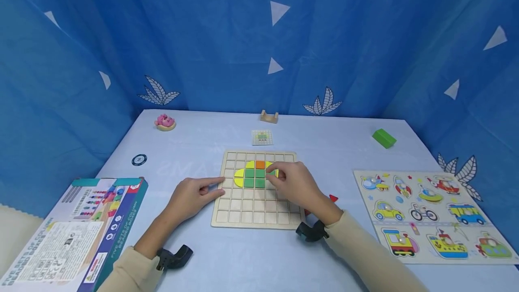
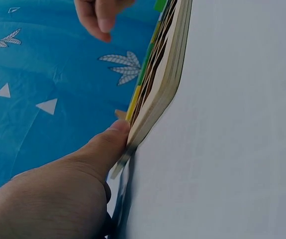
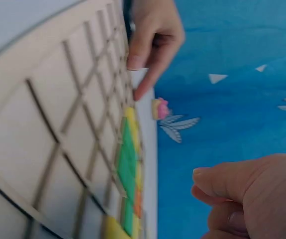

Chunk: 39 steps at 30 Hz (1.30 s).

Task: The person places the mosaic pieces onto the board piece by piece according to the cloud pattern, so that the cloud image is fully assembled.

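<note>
Two hands at work on a wooden grid board [image 1: 259,217], mid-table.

Left hand [image 1: 193,194] flat on the tabletop, fingers straight and relaxed, thumb tip pressing the board's left edge. Right hand [image 1: 294,183] over the board's right half, fingers curled in a pinch at a green tile [image 1: 270,174], just beside the block of green tiles [image 1: 254,178] with yellow rounded tiles [image 1: 239,177] at the left and an orange tile [image 1: 260,164] on top. Beyond the board, a small pattern card [image 1: 261,137] and a wooden stand [image 1: 269,116]. Further out: beaded-toy box [image 1: 77,229] at left, vehicle puzzle [image 1: 430,213] at right, green block [image 1: 384,138], pink toy [image 1: 165,121], dark round disc [image 1: 139,160].
</note>
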{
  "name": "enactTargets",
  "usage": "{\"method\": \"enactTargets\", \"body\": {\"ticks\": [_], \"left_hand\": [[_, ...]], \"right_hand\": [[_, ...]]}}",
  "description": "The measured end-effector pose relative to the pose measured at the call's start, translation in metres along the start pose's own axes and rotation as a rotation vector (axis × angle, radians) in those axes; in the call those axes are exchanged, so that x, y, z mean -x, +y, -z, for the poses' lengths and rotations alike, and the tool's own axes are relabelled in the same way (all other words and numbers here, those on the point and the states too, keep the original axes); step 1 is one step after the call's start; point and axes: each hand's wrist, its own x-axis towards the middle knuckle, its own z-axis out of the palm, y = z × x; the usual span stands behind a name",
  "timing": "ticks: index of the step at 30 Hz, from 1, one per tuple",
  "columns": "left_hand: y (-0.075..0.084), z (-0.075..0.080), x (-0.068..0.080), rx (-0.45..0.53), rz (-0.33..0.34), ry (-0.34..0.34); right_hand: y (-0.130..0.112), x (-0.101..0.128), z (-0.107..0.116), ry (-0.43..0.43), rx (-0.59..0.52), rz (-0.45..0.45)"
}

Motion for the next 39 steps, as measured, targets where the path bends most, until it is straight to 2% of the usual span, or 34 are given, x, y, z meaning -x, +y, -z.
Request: {"method": "enactTargets", "body": {"ticks": [5, 11, 17, 22, 27, 34, 39], "left_hand": [[0.0, 0.0, 0.0, -0.001, -0.005, 0.005], [0.001, 0.002, -0.001, 0.004, -0.014, -0.001], [0.001, 0.002, -0.001, 0.006, -0.009, 0.0], [0.0, 0.001, 0.0, 0.012, -0.016, -0.004], [0.0, 0.002, -0.001, 0.015, -0.023, 0.01], [-0.001, 0.0, 0.001, 0.02, -0.02, -0.002], [-0.001, 0.0, 0.0, 0.013, -0.025, 0.011]], "right_hand": [[0.004, 0.014, 0.032, -0.013, -0.07, 0.008], [0.024, 0.041, 0.062, -0.088, -0.018, 0.041], [0.04, 0.069, 0.08, -0.211, -0.001, -0.037], [0.049, 0.096, 0.083, -0.32, -0.085, -0.074], [0.056, 0.115, 0.079, -0.34, -0.11, -0.092], [0.066, 0.124, 0.073, -0.346, -0.071, -0.124], [0.068, 0.125, 0.07, -0.344, 0.001, -0.111]]}}
